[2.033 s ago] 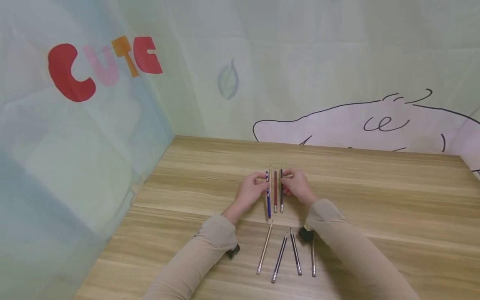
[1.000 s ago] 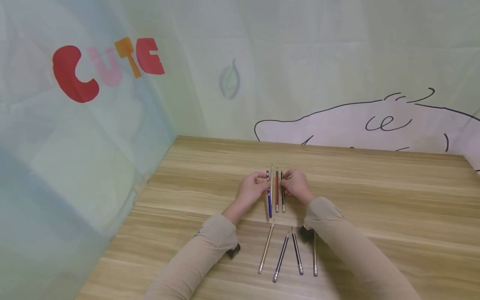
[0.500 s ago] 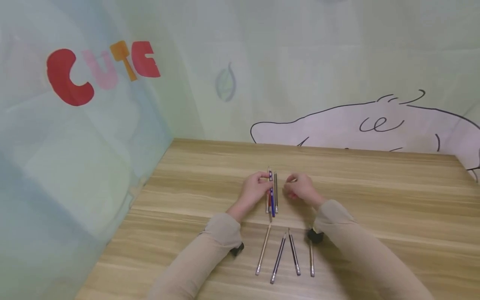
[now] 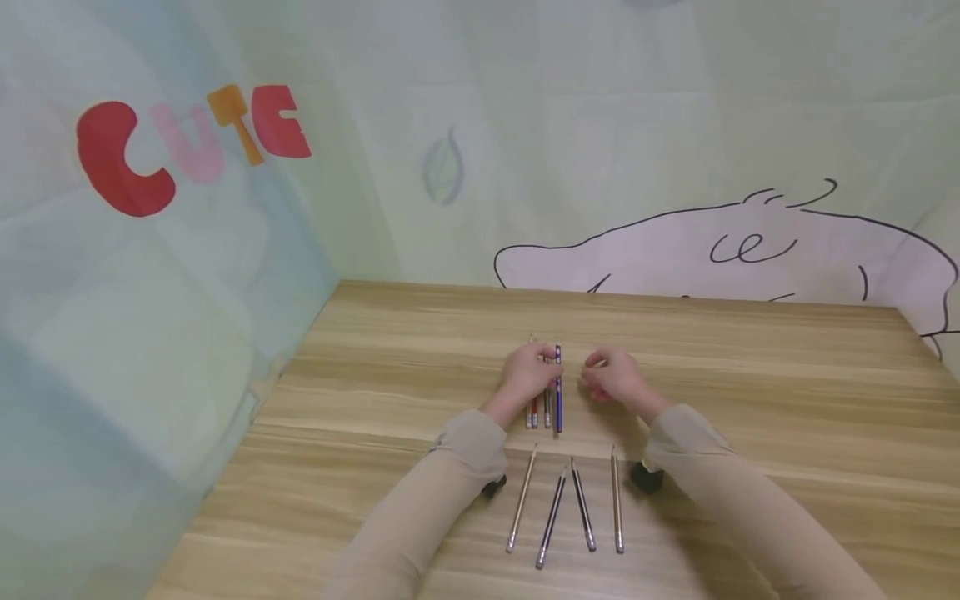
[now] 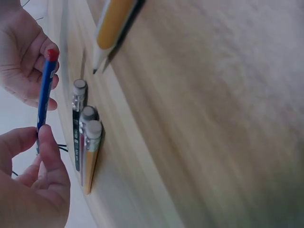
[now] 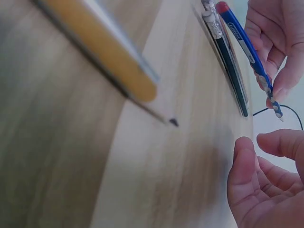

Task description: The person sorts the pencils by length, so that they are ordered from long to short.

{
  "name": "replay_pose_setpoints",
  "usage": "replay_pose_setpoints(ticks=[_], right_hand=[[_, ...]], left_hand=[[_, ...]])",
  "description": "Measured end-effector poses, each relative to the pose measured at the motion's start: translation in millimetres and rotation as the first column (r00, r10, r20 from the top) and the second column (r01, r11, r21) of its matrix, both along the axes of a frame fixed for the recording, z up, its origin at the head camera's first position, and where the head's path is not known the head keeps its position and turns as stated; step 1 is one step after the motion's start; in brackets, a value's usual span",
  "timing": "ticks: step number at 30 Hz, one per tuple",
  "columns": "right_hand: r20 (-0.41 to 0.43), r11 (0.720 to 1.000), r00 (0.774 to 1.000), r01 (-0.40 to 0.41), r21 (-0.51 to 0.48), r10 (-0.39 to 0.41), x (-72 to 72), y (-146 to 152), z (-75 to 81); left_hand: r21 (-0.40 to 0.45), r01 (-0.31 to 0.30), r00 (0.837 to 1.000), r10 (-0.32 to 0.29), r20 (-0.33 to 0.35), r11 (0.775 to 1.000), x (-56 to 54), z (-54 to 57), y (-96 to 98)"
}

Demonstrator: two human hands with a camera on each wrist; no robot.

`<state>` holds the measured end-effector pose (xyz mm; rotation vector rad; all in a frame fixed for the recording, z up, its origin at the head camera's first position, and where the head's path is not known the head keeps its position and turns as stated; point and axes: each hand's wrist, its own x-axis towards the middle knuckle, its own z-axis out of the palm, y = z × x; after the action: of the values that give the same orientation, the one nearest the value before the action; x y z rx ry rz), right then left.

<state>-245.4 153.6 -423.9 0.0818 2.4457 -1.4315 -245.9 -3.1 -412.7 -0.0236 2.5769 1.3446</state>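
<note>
Backdrop: pale green-blue cloth wall (image 4: 570,142) with the coloured letters (image 4: 212,150) CUTE at left and an outlined figure (image 4: 652,258) behind the far edge of the wood-grained bench (image 4: 375,358).
Left hand, head view: the left hand (image 4: 529,371) reaches forward, back upward; its grip is a thumb-and-finger pinch on the blue pencil (image 4: 558,408).
Right hand, head view: the right hand (image 4: 615,375) turns inward, near the blue pencil with a gap between, fingers loosely bent; its grip holds nothing.
Blue pencil, head view: between the hands, pointing away from the person, just right of a dark pencil (image 4: 547,408), a red pencil (image 4: 535,410) and a yellow pencil (image 4: 529,407), these three partly covered by the left hand.
Near row, head view: four pencils (image 4: 552,515) lie apart on the bench, tips away from the person.
Left hand, left wrist view: thumb and forefinger close on the barrel, other fingers curled below.
Blue pencil, left wrist view: glossy, tilted, red-ended; it crosses before the right hand.
Right hand, right wrist view: thumb and forefinger stand slightly apart.
Blue pencil, right wrist view: white lettering near the red end, pale spots toward the tip, where the left hand pinches it.
</note>
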Motion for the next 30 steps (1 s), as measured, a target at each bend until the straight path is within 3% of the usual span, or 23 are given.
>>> replay_pose_setpoints(ticks=[15, 26, 30], right_hand=[[0.003, 1.000, 1.000, 0.002, -0.010, -0.002, -0.5, 4, -5.8], [0.005, 1.000, 1.000, 0.005, -0.013, -0.005, -2.2, 6, -8.3], [0.011, 1.000, 1.000, 0.018, -0.007, -0.018, -2.5, 5, -8.5]], left_hand=[[-0.154, -0.007, 1.000, 0.003, -0.024, 0.988, -3.2, -5.7, 6.4], [-0.168, -0.025, 1.000, 0.023, -0.010, 0.985, -6.7, -11.1, 6.1], [-0.215, -0.037, 0.999, 0.030, -0.034, 0.976, -6.5, -10.7, 7.1]])
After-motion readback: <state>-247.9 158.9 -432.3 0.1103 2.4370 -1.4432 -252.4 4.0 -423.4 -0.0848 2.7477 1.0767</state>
